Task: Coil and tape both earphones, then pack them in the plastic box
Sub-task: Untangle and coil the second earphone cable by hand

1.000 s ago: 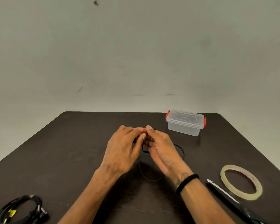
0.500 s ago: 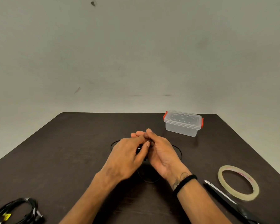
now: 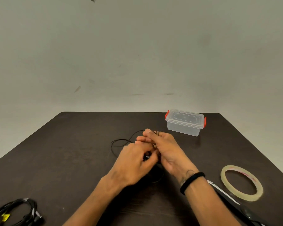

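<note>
Earphone: thin black cable, looping on the table left of the hands, its other end pinched by both.
Left hand: closed on the cable.
Right hand: fingers gripping cable loops.
Second earphone: coiled black bundle, near-left corner.
Plastic box: clear, lidded, red clips, far right.
Tape: pale ring, right.
Scissors: beside the tape, partly hidden by the right forearm.

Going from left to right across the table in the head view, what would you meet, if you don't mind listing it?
Bundled black earphone → left hand → right hand → plastic box → tape roll.
</note>
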The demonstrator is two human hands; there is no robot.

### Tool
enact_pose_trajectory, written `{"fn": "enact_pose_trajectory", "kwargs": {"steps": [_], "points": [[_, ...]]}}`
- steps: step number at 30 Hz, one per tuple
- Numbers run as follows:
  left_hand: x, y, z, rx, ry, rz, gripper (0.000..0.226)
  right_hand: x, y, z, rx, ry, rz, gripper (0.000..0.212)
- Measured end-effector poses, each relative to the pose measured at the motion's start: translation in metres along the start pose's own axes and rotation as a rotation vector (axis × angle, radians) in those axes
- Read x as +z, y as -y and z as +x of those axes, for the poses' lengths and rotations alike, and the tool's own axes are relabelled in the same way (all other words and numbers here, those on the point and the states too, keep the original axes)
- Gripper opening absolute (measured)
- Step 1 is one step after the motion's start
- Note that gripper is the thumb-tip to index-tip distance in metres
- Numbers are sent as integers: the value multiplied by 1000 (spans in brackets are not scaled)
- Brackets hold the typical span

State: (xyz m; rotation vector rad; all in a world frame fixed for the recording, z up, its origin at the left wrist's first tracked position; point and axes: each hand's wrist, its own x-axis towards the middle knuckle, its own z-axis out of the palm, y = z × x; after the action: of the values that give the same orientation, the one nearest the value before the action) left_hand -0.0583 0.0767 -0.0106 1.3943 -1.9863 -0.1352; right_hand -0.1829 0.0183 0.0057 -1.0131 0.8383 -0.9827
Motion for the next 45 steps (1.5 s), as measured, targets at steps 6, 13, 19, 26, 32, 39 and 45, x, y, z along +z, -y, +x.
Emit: {"fn": "enact_pose_trajectory", "kwargs": {"steps": [6, 13, 19, 26, 32, 39, 45], "points": [[-5, -3, -1, 6, -50, 298, 47, -9, 5, 4, 56, -6, 204, 31], [-24, 10, 4, 188, -560, 163, 20, -6, 2, -1, 128, 200, 142, 33], [-12, 21, 5, -50, -254, -330, 31, 3, 2, -7, 261, 530, 300, 41], [-11, 26, 13, -194, -245, -647, 60, 7, 3, -13, 288, 605, 424, 61], [-12, 26, 13, -201, -277, -724, 81, 14, 2, -17, 261, 745, 517, 54], [-3, 28, 10, -285, -164, -674, 74, 14, 7, -17, 107, 651, 636, 53], [2, 25, 2, -214, 96, -93, 57, -8, 27, -10, -115, 288, 749, 50]]}}
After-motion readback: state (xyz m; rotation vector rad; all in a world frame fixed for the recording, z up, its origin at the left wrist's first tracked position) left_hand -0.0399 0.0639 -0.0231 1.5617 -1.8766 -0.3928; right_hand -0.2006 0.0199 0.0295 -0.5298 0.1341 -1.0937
